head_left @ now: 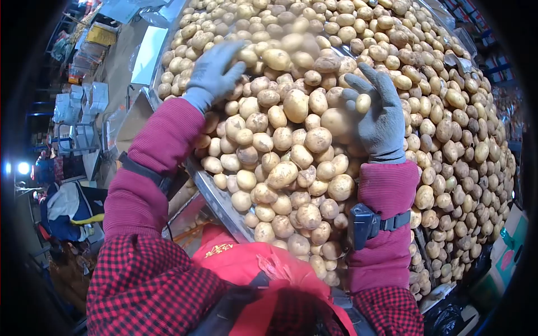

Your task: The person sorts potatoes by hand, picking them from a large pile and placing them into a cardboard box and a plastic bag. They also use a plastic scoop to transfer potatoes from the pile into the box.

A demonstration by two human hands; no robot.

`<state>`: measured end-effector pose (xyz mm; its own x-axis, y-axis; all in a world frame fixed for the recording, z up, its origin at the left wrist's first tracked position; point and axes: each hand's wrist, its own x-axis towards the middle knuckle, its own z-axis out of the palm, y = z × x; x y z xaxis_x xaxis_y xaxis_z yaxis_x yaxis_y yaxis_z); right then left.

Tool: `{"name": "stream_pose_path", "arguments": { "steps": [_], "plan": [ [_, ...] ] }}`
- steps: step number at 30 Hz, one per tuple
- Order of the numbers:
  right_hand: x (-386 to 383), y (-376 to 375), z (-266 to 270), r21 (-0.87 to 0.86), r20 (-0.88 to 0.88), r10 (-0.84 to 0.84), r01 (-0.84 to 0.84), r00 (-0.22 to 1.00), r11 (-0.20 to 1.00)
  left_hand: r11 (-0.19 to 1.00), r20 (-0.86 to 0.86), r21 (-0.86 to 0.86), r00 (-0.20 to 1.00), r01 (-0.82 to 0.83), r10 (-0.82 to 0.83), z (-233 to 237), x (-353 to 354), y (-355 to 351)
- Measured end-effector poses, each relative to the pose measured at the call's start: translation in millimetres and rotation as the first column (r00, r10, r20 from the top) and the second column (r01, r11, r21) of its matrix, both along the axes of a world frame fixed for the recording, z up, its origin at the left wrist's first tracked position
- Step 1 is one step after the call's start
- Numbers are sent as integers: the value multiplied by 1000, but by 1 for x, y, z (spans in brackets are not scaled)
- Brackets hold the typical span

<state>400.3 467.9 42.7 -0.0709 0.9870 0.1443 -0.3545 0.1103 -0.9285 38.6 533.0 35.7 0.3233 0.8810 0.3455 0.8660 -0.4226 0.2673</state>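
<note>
My left hand [216, 73], in a grey glove, reaches over the far left part of a potato heap [263, 123]. Its fingers are stretched out and smeared by motion, with the thumb apart. To its right, a few blurred potatoes [300, 42] are moving over the others. My right hand [381, 115], gloved the same way, is open above the heap with fingers spread and curved. One small potato [363, 103] overlaps its palm side, not enclosed by the fingers. Beside that hand, another potato [338, 121] is blurred by motion.
A metal edge [221, 204] borders the heap at near left. More potatoes [448, 145] spread across the right side. A red bag or apron [263, 266] covers my front. On the floor at left stand wrapped stacks [81, 103] and a yellow crate [101, 33].
</note>
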Motion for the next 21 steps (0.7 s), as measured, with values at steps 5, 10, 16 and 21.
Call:
{"name": "stream_pose_path", "arguments": {
  "steps": [5, 10, 16, 21],
  "plan": [
    [7, 3, -1, -149, -156, 56, -80, 986, 986, 993, 55, -117, 998, -20, 27, 2, -3, -6],
    [8, 5, -4, -154, -191, 35, -66, 981, 986, 930, 12, -45, 931, 364, -364, 57, 72, -39],
    [8, 1, 2, -51, -171, -72, 64, 983, 997, 879, -56, -208, 892, 428, -448, 30, 106, -51],
    [11, 2, 5, -143, -270, -42, 4, 962, 990, 908, 163, -233, 934, 350, -318, 40, 100, -50]
  ]
}}
